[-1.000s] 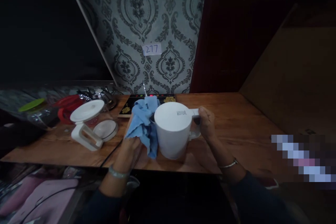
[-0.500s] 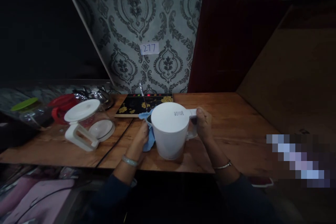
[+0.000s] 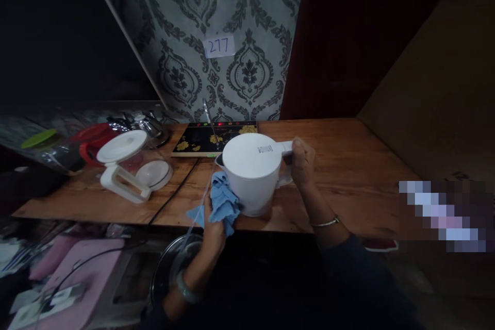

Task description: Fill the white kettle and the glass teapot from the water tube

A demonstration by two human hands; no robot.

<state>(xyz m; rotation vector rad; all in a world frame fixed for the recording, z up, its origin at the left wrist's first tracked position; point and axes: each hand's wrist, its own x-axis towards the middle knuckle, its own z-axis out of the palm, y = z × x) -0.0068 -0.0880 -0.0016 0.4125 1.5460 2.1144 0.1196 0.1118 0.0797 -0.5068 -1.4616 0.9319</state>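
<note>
A white lidded pitcher (image 3: pixel 253 185) stands upright near the front edge of the wooden counter, its spout turned left. My right hand (image 3: pixel 302 162) is wrapped round its handle at the right side. In my left hand (image 3: pixel 214 227) is a crumpled blue cloth (image 3: pixel 224 200), which lies against or just beside the pitcher's lower left side; I cannot tell if it touches. Part of my left fingers is hidden by the cloth.
Behind the pitcher sits a black tea stove (image 3: pixel 197 138) with a thin metal spout (image 3: pixel 209 118). Leftward are a white-handled jug (image 3: pixel 124 183), a round white lid (image 3: pixel 154 174), a red-lidded jug (image 3: pixel 93 139), a green-lidded jar (image 3: pixel 40 139) and metal kettles (image 3: pixel 152 129). A black cord (image 3: pixel 176 193) crosses the counter.
My left hand with the blue cloth has moved down from the spout to the pitcher's lower left side. My right hand still grips the handle. The view has tilted slightly downward.
</note>
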